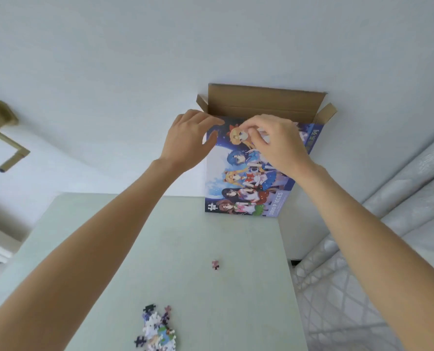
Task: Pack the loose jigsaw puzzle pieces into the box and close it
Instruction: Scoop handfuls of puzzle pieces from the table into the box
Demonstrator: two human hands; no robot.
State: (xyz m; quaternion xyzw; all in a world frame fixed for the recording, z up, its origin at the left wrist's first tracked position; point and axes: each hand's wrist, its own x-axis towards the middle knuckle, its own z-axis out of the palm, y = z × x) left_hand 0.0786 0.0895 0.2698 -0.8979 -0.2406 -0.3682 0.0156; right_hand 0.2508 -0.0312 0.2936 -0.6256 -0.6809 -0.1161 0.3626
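Note:
The puzzle box (248, 183), printed with cartoon figures, stands upright at the far edge of the pale green table (185, 249), leaning on the wall. Its brown top flaps (266, 102) are open. My left hand (188, 140) touches the box's top left corner with loosely bent fingers. My right hand (276, 143) is at the box's opening, its fingertips pinching what looks like small pale puzzle pieces. A single loose piece (215, 264) lies mid-table. A pile of several loose pieces (157, 330) lies near the front edge.
A white wall rises behind the table. A patterned grey curtain or bedding (375, 262) runs along the right side. A tan fixture (3, 133) is mounted on the wall at the left.

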